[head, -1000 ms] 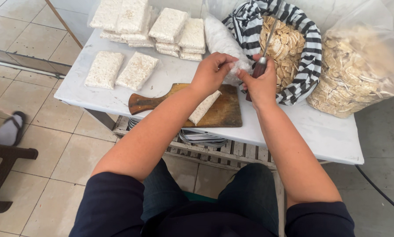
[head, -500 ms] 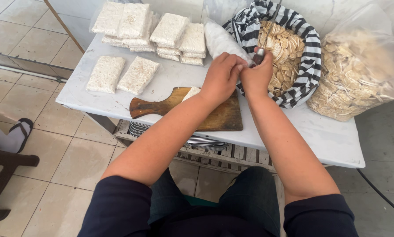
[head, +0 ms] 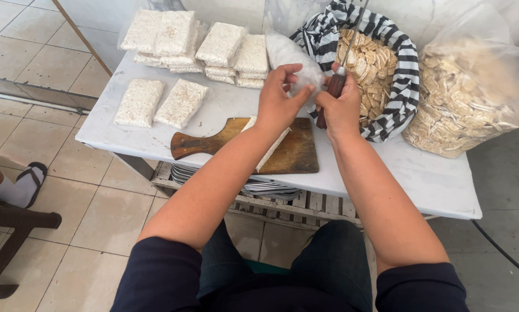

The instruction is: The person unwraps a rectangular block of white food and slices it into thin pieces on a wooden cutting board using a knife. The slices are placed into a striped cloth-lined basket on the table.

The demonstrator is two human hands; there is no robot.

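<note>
My left hand (head: 278, 99) pinches a clear plastic wrapper (head: 291, 56) raised above a wooden cutting board (head: 262, 148). My right hand (head: 340, 104) grips the brown wooden handle of a knife (head: 336, 85), its thin blade pointing up and away; its fingers also touch the wrapper. A pale slab of tempeh (head: 269, 147) lies on the board, partly hidden under my left forearm. Just beyond my hands sits a striped cloth-lined basket (head: 401, 75) full of thin pale slices.
Several wrapped white tempeh blocks (head: 181, 43) are stacked at the table's back left, two more (head: 161, 103) lie nearer. A large clear bag of slices (head: 473, 98) stands at the right. Another person's foot in a sandal (head: 19, 185) is at the left.
Both hands have lifted off the board and come together higher up. The knife now stands upright in my right hand and the wrapper is raised.
</note>
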